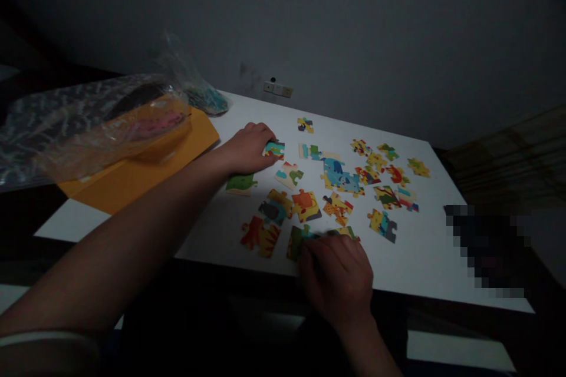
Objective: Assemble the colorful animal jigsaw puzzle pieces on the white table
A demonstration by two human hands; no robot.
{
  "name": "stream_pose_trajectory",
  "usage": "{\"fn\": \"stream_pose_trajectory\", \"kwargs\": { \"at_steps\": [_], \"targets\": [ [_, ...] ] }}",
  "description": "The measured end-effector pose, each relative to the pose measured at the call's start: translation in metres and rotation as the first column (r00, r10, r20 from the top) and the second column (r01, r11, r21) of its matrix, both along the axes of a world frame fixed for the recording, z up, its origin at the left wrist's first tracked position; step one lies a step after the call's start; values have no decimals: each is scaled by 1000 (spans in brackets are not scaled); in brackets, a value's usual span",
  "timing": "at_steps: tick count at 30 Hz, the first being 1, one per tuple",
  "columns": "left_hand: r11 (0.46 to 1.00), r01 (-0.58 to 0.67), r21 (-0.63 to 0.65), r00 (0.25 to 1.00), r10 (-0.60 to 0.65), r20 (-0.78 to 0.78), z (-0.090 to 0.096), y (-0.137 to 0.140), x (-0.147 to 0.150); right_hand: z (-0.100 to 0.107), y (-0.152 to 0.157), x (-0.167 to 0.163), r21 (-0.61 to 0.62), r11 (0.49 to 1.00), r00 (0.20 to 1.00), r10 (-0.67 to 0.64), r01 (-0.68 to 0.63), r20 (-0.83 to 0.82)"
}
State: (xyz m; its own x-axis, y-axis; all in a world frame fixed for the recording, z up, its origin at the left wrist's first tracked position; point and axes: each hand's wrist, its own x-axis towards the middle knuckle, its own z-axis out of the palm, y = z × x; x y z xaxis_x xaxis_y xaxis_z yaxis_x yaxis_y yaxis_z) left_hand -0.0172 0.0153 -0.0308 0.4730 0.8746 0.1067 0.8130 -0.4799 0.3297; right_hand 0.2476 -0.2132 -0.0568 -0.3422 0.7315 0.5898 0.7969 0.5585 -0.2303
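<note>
My left hand (pixel 250 147) reaches over the white table, its thumb and curled fingers closed about the edge of a teal and red puzzle piece (pixel 275 149). Below its wrist lies a green puzzle piece (pixel 242 184). At the front edge, my right hand (pixel 339 274) is curled closed; anything within its fingers is hidden. Beside its thumb is a dark green puzzle piece (pixel 295 240), and another piece (pixel 349 232) shows behind its knuckles. Several joined pieces form a blue elephant picture (pixel 336 175). An orange piece (pixel 306 205) and a red-striped piece (pixel 262 237) lie between the hands.
More loose pieces, among them a yellow one (pixel 418 167), are spread across the table's (pixel 428 235) right side. A clear plastic bag (pixel 88 123) lies over an orange-yellow sheet (pixel 132 179) at the left. Wall sockets (pixel 278 89) are behind the table.
</note>
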Motion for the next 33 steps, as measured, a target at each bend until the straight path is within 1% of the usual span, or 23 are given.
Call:
{"fn": "stream_pose_trajectory", "kwargs": {
  "at_steps": [8, 13, 18, 23, 25, 27, 29, 30, 32, 33],
  "targets": [
    [1000, 4, 1, 1000, -4, -21, 0, 1, 0, 1, 1, -1, 10, 1000, 1000, -9, 9, 6],
    [999, 33, 2, 999, -33, -35, 2, 2, -2, 1, 2, -2, 5, 1000, 1000, -20, 20, 1],
    [1000, 23, -10, 999, -23, -40, 3, 2, -1, -1, 2, -2, 17, 1000, 1000, -21, 21, -4],
    [1000, 13, -1, 998, -13, -59, 3, 1, -1, 0, 1, -2, 4, 1000, 1000, -22, 22, 0],
    [1000, 11, 26, 999, -10, -52, 8, -2, -1, 0, 1, -1, -8, 1000, 1000, -20, 20, 7],
    [996, 31, 85, 999, -30, -17, 19, -7, -1, -1, 0, 1, -15, 1000, 1000, -14, 14, 10],
    [988, 98, 116, 995, -101, 20, 33, -15, 1, -1, 1, 1, -14, 1000, 1000, -3, 3, 7],
    [985, 147, 92, 988, -150, 23, 41, -19, 3, 0, 1, 1, -11, 1000, 1000, 3, -3, 5],
    [974, 224, -35, 975, -224, -7, 54, -30, 9, 1, 1, 1, 3, 1000, 1000, 13, -13, 1],
    [968, 230, -104, 971, -235, -39, 60, -36, 13, 2, 0, 1, 16, 1000, 1000, 24, -23, -4]
  ]
}}
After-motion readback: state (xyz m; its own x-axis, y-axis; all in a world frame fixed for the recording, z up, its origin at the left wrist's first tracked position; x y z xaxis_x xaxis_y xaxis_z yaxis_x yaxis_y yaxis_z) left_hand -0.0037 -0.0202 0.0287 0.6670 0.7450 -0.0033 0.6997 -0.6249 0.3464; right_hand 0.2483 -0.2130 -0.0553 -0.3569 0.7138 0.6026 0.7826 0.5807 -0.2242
